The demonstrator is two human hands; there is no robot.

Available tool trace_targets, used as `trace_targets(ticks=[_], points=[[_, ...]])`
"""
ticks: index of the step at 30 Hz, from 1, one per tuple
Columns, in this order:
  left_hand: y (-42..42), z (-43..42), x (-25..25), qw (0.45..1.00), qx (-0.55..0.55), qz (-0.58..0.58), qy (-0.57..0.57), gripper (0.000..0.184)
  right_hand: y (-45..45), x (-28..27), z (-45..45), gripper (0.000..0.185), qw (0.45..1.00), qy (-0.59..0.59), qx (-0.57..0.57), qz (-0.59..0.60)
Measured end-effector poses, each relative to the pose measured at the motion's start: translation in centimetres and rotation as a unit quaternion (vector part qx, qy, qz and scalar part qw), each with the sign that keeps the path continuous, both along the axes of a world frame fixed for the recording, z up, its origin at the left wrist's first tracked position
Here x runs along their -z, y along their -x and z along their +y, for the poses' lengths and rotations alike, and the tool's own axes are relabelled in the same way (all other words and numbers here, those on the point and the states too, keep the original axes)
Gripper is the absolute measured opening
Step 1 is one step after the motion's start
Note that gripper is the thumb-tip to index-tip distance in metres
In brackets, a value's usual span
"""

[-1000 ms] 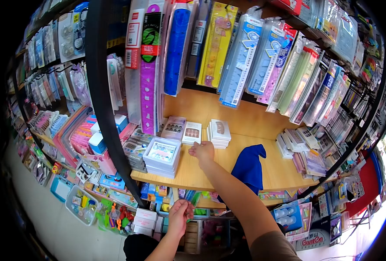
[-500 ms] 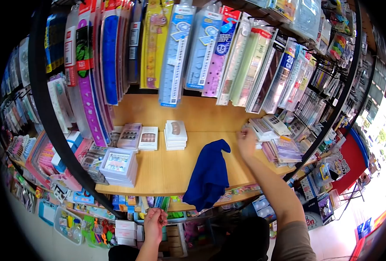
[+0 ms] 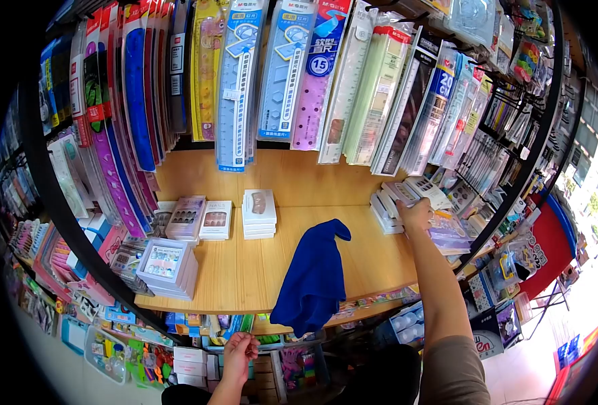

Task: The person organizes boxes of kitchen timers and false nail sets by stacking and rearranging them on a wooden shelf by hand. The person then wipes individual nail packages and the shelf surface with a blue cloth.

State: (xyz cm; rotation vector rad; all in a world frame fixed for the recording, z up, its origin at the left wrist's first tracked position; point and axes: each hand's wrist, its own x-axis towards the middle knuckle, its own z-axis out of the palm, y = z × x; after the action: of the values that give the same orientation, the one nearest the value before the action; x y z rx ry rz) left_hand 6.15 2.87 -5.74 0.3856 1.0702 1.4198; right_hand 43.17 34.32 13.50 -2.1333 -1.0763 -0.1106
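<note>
My right hand (image 3: 417, 216) reaches to the right end of the wooden shelf, its fingers bent round the front edge of a nail box (image 3: 405, 194) in a group of small flat boxes. Beside it, white boxes (image 3: 384, 210) stand in a slightly slanted stack. Under the hand's right side lie purple-and-white packets (image 3: 449, 226). My left hand (image 3: 240, 349) hangs below the shelf's front edge, fingers curled together, with nothing visible in them. Between the hands a crumpled blue cloth (image 3: 312, 277) lies on the shelf and droops over its edge.
Packaged rulers (image 3: 238, 94) hang in a row above the wooden shelf (image 3: 245, 270). Nail boxes (image 3: 258, 214) and a stack of clear-topped boxes (image 3: 169, 266) sit at its middle and left. Black posts (image 3: 515, 182) frame both sides. Bins of small goods (image 3: 106, 354) stand below.
My right hand has moved right, from the left side of the box stack to its front. The view has shifted slightly. My left hand and the cloth stay much as before.
</note>
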Motion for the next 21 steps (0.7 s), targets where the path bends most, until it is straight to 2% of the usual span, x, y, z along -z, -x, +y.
trace_targets(ticks=[4,7,10,12,15,16,19,21], points=[[0.2,0.0,-0.2,1.000,-0.001,0.002,0.002,0.010,-0.1,-0.1,-0.7,0.078,1.000,-0.026,-0.012,-0.012],[0.3,0.1,-0.8,1.000,-0.004,-0.004,0.001,0.009,0.1,-0.3,-2.8,0.076,0.987,-0.109,-0.094,-0.069],[0.5,0.0,-1.8,1.000,0.001,-0.027,-0.008,0.009,1.0,0.1,-6.0,0.074,0.945,-0.189,-0.214,-0.157],[0.5,-0.1,-1.9,0.999,0.015,-0.032,-0.039,0.008,2.4,0.5,-9.1,0.074,0.922,-0.218,-0.296,-0.122],[0.3,-0.5,-2.5,0.994,0.050,-0.030,-0.091,0.013,6.1,0.8,-15.8,0.075,0.873,-0.261,-0.380,-0.158],[0.3,-0.7,-2.9,0.992,0.062,-0.025,-0.109,0.015,7.6,1.1,-18.1,0.076,0.868,-0.247,-0.411,-0.130],[-0.2,-1.3,-3.7,0.962,0.118,-0.039,-0.243,0.039,12.3,3.2,-24.3,0.076,0.826,-0.238,-0.505,-0.080],[-0.6,-1.8,-5.9,0.936,0.146,-0.093,-0.307,0.072,16.2,6.0,-28.1,0.078,0.816,-0.217,-0.534,0.034]])
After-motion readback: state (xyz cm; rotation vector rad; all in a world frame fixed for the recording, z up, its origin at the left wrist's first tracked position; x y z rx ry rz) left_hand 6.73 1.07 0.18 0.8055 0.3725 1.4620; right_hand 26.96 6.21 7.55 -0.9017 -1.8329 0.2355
